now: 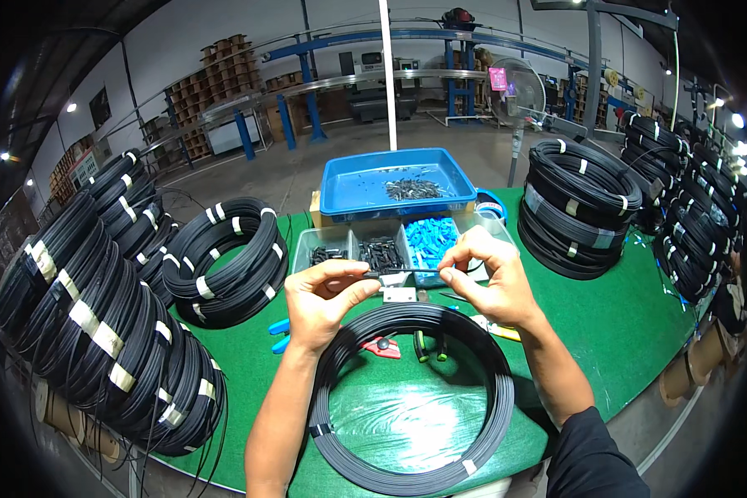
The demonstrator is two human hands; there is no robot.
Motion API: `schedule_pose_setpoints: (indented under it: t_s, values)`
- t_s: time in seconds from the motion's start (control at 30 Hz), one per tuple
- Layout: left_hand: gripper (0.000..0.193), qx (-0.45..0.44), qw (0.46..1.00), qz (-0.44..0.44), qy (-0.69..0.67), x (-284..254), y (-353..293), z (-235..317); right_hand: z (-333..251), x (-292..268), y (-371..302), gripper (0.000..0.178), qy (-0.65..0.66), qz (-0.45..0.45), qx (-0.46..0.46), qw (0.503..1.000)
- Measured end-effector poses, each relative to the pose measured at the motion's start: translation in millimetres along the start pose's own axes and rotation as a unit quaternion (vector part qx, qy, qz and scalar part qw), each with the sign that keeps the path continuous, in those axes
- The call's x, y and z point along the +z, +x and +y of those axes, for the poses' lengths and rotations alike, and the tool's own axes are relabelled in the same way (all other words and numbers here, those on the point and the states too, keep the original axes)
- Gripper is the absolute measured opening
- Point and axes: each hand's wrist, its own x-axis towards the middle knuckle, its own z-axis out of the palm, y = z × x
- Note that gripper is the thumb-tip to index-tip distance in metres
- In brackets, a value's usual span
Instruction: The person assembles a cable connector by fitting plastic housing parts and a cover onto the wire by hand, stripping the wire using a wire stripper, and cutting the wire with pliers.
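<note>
My left hand [328, 299] pinches a small black connector-like piece [375, 274] between thumb and fingertips. Opposite it, my right hand [494, 278] grips a thin black cable [419, 270] that runs straight across to that piece. Whether the cable sits inside the piece is too small to tell. Below both hands lies a coil of black cable [498, 390], bound with tape, flat on the green table. Within the ring are a red-handled tool [383, 348] and a tool with black and green handles [431, 347]. A small metal block [399, 295] stands just beyond the coil.
Past my hands, a divided clear bin holds black parts [379, 253] and blue parts [431, 241]. Behind it stands a blue tray [340, 195] with small dark pieces. Taped cable coils [224, 257] stack up at left, more coils [581, 207] at right. Blue handles [280, 336] lie beside my left wrist.
</note>
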Motion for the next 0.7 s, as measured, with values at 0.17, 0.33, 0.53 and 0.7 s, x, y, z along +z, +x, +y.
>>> schedule_pose_setpoints:
  t_s: [0.17, 0.33, 0.53, 0.7]
  values:
    - [0.026, -0.019, 1.000, 0.004, -0.001, 5, -3, -5, -3, 1, -1, 0.008, 0.011, -0.035, 0.018, 0.999]
    - [0.024, -0.019, 1.000, 0.005, -0.004, 7, -3, -8, -1, 2, -2, 0.007, 0.010, -0.026, 0.018, 0.999]
    - [0.022, -0.013, 1.000, 0.017, 0.004, 10, -5, -8, 0, 3, -2, 0.007, -0.015, -0.009, -0.004, 1.000]
    - [0.022, -0.018, 0.998, 0.050, 0.035, 12, -3, -7, -8, 5, -2, 0.007, -0.037, -0.020, -0.032, 0.999]
